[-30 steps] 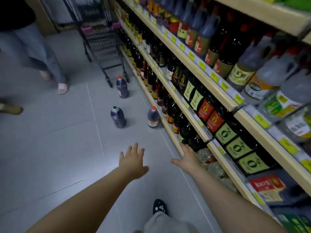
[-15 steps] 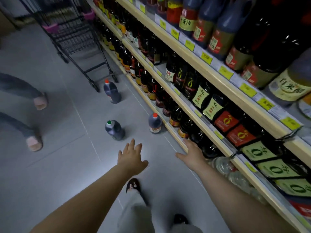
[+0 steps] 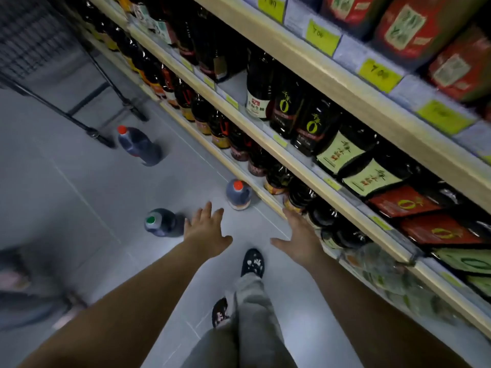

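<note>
— Both floor bottles sit much nearer than a second ago. The person has stepped up the aisle, and the left grip (image 3: 206, 232) now hangs just beside the green-capped bottle (image 3: 162, 223).
— Holding anything?
— No. The left grip and right grip (image 3: 300, 239) are both spread, fingers straight, empty.
— Why spread like that?
— I'd judge they're readied for the two nearest bottles. The green-capped bottle stands upright on the floor (image 3: 93, 181) at the left. The red-capped bottle (image 3: 238, 195) stands upright just beside the bottom shelf (image 3: 268, 201), ahead of both grips.
— Why bottles on the floor at all?
— Probably waiting to be shelved. A third bottle (image 3: 138, 146) stands farther on, near the cart (image 3: 32, 41).
— And the right grip?
— Over the shelf's lip, near the shelved bottles (image 3: 300, 195), touching none as far as I can tell.
</note>
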`<state>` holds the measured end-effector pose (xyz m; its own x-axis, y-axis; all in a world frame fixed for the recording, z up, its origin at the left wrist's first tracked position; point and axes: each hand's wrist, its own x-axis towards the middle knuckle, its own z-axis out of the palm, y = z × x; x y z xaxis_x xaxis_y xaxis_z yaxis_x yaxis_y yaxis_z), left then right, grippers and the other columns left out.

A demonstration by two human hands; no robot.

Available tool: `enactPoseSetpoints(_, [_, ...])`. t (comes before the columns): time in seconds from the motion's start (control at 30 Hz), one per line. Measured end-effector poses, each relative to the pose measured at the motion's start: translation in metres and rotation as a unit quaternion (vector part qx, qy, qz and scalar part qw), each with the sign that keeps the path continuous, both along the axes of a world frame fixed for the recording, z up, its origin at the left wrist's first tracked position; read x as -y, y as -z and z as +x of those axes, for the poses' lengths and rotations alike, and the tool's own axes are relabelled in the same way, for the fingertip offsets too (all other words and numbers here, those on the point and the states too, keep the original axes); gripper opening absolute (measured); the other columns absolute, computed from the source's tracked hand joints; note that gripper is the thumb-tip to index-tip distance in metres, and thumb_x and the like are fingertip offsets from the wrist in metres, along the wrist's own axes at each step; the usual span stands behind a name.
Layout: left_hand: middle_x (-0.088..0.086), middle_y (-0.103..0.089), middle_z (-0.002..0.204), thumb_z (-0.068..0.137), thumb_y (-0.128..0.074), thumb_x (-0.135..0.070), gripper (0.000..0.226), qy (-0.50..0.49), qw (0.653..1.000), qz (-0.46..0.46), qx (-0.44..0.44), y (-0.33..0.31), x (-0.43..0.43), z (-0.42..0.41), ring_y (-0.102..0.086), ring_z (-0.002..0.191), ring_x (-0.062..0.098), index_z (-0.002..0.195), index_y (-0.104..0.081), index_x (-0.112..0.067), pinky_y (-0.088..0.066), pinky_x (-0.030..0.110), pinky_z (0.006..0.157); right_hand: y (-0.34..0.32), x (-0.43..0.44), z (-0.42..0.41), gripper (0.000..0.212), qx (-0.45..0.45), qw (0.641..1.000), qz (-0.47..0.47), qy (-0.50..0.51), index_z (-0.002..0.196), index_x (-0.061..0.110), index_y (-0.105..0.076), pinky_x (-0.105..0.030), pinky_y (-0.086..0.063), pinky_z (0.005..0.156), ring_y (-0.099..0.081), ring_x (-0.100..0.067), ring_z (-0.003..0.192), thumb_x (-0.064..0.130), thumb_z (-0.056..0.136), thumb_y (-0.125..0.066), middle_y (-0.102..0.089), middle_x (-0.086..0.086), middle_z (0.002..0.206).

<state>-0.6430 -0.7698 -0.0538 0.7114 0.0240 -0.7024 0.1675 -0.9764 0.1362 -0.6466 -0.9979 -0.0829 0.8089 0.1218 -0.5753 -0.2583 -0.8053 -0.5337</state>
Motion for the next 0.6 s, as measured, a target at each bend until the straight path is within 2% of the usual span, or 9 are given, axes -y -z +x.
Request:
enactPoseSetpoints(0.2, [0.004,0.006,0.160,0.087,-0.056,-0.046,0.083,-0.053,0.997,-0.036,-0.037,0.101,-0.020,0.054,-0.005,0.147,0.030,0.152,-0.007,-0.027,-0.014,0.048,0.118,0.087,-0.018,0.056,0.083,0.006,1.000,-0.027,0.005,0.148,0.022,-0.024,-0.037,-0.028,0.113,-0.024,-0.023,0.142,0.044,0.081,-0.068,-0.024,-0.004,0.156])
enactPoseSetpoints(0.3, [-0.001,-0.007,0.160,0.087,-0.060,-0.040,0.083,-0.137,0.981,-0.135,-0.036,0.153,-0.019,0.069,-0.015,0.146,0.025,0.152,-0.010,-0.026,-0.025,0.035,0.113,0.139,-0.034,0.071,0.077,0.020,0.999,-0.023,0.036,0.147,0.023,-0.028,-0.036,-0.029,0.113,-0.027,-0.022,0.141,0.042,0.083,-0.066,-0.031,-0.004,0.153])
enactPoseSetpoints(0.37, [-0.008,-0.030,0.148,0.088,-0.063,-0.029,0.075,-0.283,0.928,-0.241,-0.035,0.193,-0.015,0.075,-0.032,0.138,0.022,0.149,-0.020,-0.023,-0.035,0.024,0.097,0.178,-0.046,0.077,0.073,0.029,0.997,0.007,0.071,0.146,0.021,-0.031,-0.033,-0.028,0.112,-0.030,-0.020,0.140,0.040,0.085,-0.066,-0.034,-0.003,0.152])
enactPoseSetpoints(0.4, [-0.005,-0.035,0.146,0.087,-0.065,-0.025,0.075,-0.357,0.891,-0.278,-0.038,0.217,-0.014,0.077,-0.040,0.133,0.021,0.149,-0.023,-0.022,-0.038,0.024,0.094,0.199,-0.052,0.080,0.071,0.038,0.996,0.017,0.082,0.145,0.021,-0.033,-0.031,-0.028,0.112,-0.032,-0.019,0.139,0.038,0.085,-0.066,-0.036,-0.003,0.151])
enactPoseSetpoints(0.43, [-0.004,-0.036,0.147,0.087,-0.067,-0.024,0.077,-0.408,0.860,-0.306,-0.032,0.239,-0.015,0.079,-0.043,0.130,0.020,0.149,-0.022,-0.022,-0.040,0.027,0.095,0.221,-0.057,0.083,0.071,0.048,0.994,0.026,0.091,0.145,0.019,-0.035,-0.031,-0.029,0.111,-0.034,-0.019,0.138,0.037,0.084,-0.067,-0.038,-0.003,0.149])
enactPoseSetpoints(0.47, [-0.004,-0.036,0.147,0.086,-0.068,-0.024,0.079,-0.427,0.844,-0.323,-0.030,0.262,-0.016,0.082,-0.044,0.129,0.019,0.149,-0.021,-0.021,-0.041,0.028,0.097,0.242,-0.062,0.087,0.072,0.059,0.993,0.034,0.098,0.144,0.018,-0.035,-0.031,-0.030,0.112,-0.035,-0.019,0.138,0.035,0.083,-0.069,-0.039,-0.004,0.149])
enactPoseSetpoints(0.53, [-0.005,-0.032,0.148,0.083,-0.071,-0.026,0.087,-0.412,0.841,-0.349,-0.015,0.304,-0.022,0.092,-0.038,0.133,0.018,0.150,-0.017,-0.020,-0.038,0.029,0.102,0.283,-0.067,0.096,0.070,0.069,0.990,0.047,0.113,0.144,0.016,-0.036,-0.028,-0.030,0.111,-0.035,-0.018,0.138,0.031,0.084,-0.069,-0.039,-0.004,0.148])
enactPoseSetpoints(0.6, [-0.005,-0.032,0.145,0.076,-0.078,-0.025,0.095,-0.340,0.868,-0.361,0.023,0.341,-0.025,0.112,-0.035,0.133,0.016,0.149,-0.017,-0.016,-0.034,0.022,0.097,0.321,-0.069,0.110,0.063,0.093,0.989,0.041,0.110,0.142,0.016,-0.039,-0.019,-0.027,0.106,-0.037,-0.017,0.136,0.025,0.086,-0.066,-0.042,-0.002,0.146])
